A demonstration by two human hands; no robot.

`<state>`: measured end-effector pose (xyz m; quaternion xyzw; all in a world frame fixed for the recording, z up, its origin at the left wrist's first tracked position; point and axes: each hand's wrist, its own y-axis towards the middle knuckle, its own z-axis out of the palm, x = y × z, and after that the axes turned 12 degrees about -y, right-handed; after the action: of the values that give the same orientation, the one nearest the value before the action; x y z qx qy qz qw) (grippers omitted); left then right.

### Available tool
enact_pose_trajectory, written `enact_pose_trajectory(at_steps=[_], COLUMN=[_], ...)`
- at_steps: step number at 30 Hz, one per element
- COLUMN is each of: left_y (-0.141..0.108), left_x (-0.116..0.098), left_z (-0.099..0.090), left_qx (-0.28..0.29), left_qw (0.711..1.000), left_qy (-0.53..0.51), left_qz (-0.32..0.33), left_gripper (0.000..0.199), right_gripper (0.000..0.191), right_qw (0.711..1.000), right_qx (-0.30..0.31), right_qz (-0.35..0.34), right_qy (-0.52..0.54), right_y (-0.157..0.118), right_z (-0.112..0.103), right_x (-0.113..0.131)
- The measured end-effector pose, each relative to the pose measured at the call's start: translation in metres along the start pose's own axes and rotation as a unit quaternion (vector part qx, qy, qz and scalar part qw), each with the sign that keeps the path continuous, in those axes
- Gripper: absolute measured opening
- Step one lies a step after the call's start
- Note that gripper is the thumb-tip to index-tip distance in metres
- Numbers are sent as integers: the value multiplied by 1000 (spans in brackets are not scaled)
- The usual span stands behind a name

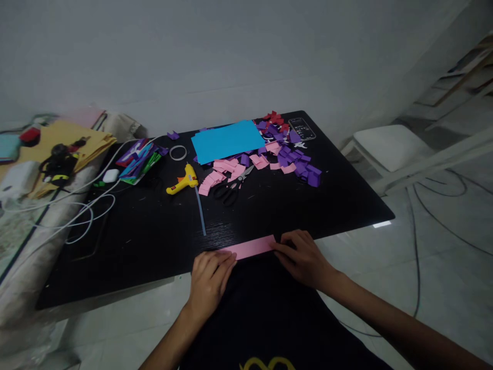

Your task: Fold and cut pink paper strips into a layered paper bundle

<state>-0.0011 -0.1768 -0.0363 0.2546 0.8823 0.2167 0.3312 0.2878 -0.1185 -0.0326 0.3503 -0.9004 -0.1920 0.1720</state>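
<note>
**Pink Strip Held Flat at Table's Edge**

In the head view, a pink strip [252,248] is held at the near edge of a black table [269,210]; its left end is gripped between the thumb and closely bunched fingers of the left hand [207,280], its right end between the thumb and fingertips of the right hand [303,258]; no crease can be made out along it. Beyond, pink pieces [211,181], purple pieces [304,167] and red pieces [274,118] are heaped, many apparently already cut and folded; the held strip, by contrast, is judged unfolded, and the blue sheets [229,141] are seen uncut; scissors [227,194] and a yellow glue gun [187,181] are left unheld nearby.
</note>
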Motion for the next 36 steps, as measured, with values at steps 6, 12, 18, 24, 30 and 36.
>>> enact_pose_trajectory(at_steps=[6,12,18,24,30,36], left_y=[0,-2,-3,-5,-7,-7], left_x=[1,3,5,7,7,8], left_z=[0,0,0,-7,-7,-5], left_qx=[-6,-3,-2,0,-16,-17], left_qw=[1000,1000,1000,1000,999,999], left_qy=[-1,0,-3,-13,-28,-29], left_qz=[7,3,7,3,-2,8], left_gripper=[23,24,25,26,28,31], right_gripper=[16,14,14,14,14,12], right_qw=[1000,998,997,997,997,997], right_qx=[-10,-26,-33,-35,-43,-48], right_qz=[-6,-40,-50,-43,-44,-45], right_qy=[20,34,49,49,44,47], right_y=[2,8,9,8,8,7], right_z=[3,9,13,13,13,14], right_x=[-2,1,1,0,0,0])
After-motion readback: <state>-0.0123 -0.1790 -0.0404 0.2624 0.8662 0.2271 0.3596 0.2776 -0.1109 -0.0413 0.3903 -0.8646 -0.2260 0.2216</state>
